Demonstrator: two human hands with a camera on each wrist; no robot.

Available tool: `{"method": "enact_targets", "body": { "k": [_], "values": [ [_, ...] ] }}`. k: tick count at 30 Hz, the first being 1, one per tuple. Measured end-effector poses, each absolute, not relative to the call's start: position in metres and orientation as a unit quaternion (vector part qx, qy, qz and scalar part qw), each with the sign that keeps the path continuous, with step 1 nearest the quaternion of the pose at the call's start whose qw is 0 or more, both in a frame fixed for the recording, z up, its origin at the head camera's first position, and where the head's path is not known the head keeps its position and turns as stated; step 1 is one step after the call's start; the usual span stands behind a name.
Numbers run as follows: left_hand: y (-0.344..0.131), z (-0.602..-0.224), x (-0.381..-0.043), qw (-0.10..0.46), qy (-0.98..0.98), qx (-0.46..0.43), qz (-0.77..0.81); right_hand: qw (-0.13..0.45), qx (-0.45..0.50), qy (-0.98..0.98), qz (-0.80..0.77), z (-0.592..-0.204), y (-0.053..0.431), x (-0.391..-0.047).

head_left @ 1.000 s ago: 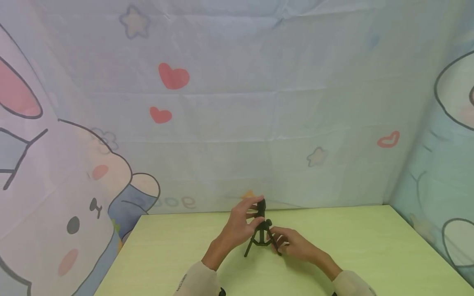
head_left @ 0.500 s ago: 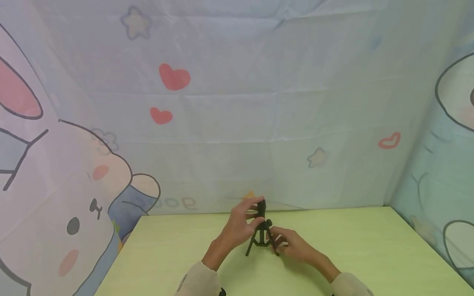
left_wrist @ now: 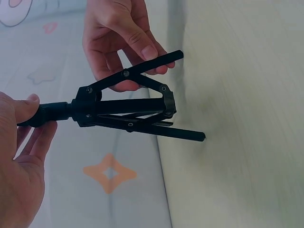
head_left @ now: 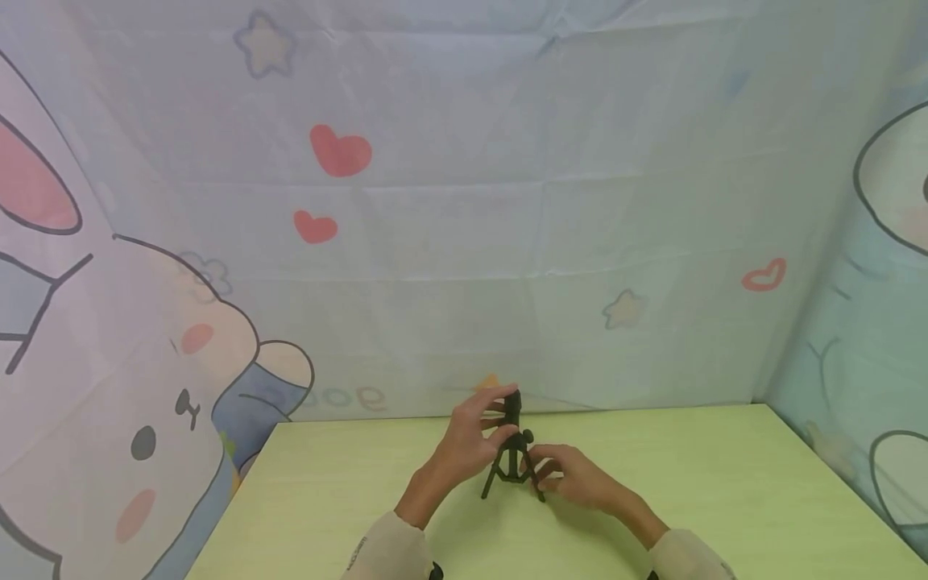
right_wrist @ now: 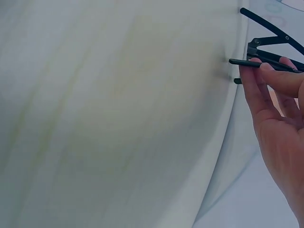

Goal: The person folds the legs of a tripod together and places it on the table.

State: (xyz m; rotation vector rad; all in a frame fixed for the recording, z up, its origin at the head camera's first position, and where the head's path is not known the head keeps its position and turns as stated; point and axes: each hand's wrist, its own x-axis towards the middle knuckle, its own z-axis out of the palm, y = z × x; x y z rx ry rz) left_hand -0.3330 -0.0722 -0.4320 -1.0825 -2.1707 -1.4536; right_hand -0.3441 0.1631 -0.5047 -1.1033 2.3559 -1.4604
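A small black tripod (head_left: 513, 461) with braced, partly spread legs is upright over the far part of the table. My left hand (head_left: 466, 441) holds its top part, with the thumb on one side and the fingers on the other. Lower down, my right hand (head_left: 576, 481) pinches one leg between thumb and fingers. The left wrist view shows the tripod's centre column (left_wrist: 128, 105) and hinged struts. In the right wrist view, the pinched leg (right_wrist: 242, 62) passes under the thumb, and the tripod's upper part is out of frame.
The pale yellow-green table (head_left: 326, 499) ends at a printed cloth backdrop (head_left: 449, 322) close behind the tripod. Cloth with cartoon figures also hangs at the left and right sides.
The front leg tips have come slightly closer together, the right one moving inward with my right hand. My left hand stays in place on the top part.
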Motion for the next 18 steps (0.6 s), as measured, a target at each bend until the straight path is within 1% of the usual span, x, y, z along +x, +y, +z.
{"method": "enact_targets", "body": {
  "k": [4, 13, 18],
  "values": [
    [-0.0737, -0.4327, -0.3337, 0.157, -0.759, -0.380, -0.504, 0.088, -0.360, 0.791, -0.486, -0.5041, 0.1634, -0.3429],
    [-0.0759, -0.4313, -0.3332, 0.145, -0.761, -0.381, -0.505, 0.081, -0.380, 0.786, -0.480, -0.5053, 0.1628, -0.3435],
    [-0.0744, -0.4318, -0.3331, 0.153, -0.766, -0.373, -0.501, 0.077, -0.387, 0.785, -0.477, -0.5045, 0.1623, -0.3449]
  ]
}}
